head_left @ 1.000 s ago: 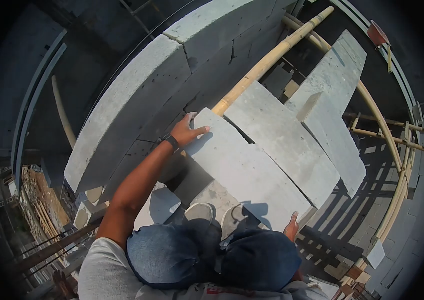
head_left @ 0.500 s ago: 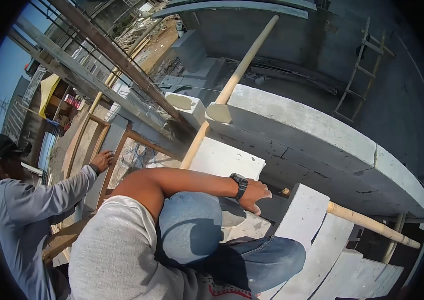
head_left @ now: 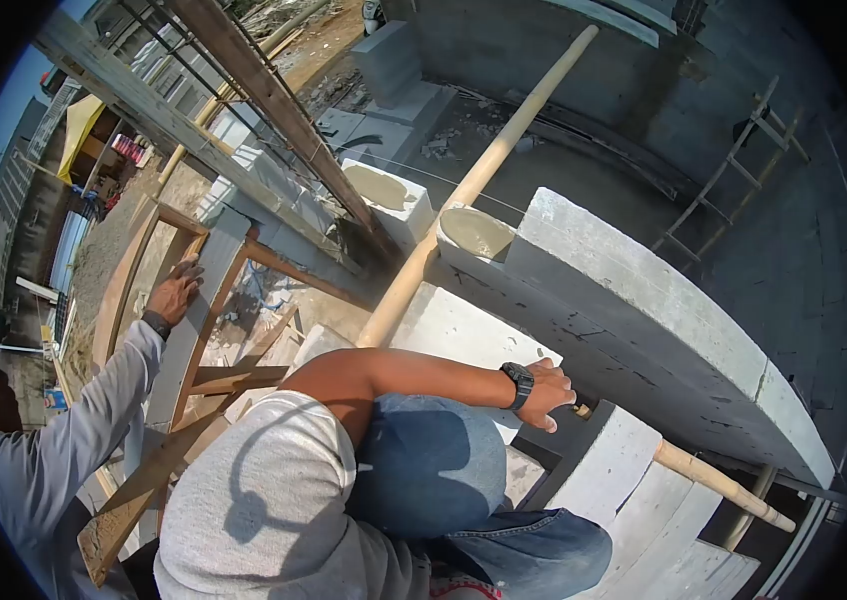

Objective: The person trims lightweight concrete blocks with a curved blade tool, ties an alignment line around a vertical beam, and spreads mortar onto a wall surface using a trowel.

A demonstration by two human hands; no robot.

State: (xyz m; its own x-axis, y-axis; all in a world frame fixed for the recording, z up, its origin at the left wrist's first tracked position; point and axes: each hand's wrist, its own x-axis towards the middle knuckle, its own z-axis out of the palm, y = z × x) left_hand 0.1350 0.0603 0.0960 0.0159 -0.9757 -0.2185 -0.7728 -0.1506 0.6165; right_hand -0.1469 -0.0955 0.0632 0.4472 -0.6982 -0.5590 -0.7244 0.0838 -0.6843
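Observation:
My left hand (head_left: 546, 394), with a black watch at its wrist, reaches over the right edge of a white block (head_left: 464, 330). Its thumb is apart from the bent fingers, and nothing shows in its grasp. Close to the fingertips is a small brownish stub (head_left: 582, 410), beside light grey blocks (head_left: 616, 450). I cannot tell whether my fingers touch the stub. Beyond the hand runs a curved block wall (head_left: 644, 265), with wet mortar (head_left: 479, 232) on its lower left end. My right hand is out of view.
A bamboo pole (head_left: 504, 150) crosses behind the wall's end; another pole (head_left: 724, 485) juts out at right. A co-worker's hand (head_left: 176, 290) rests on a wooden frame (head_left: 214, 345) at left. Mortar tops another block (head_left: 389, 200). A ladder (head_left: 734, 170) leans at the back.
My view has shifted, and my left hand has moved towards the brownish stub, its fingers more bent. The bucket near my knee has gone out of sight. The co-worker's hand has shifted along the frame.

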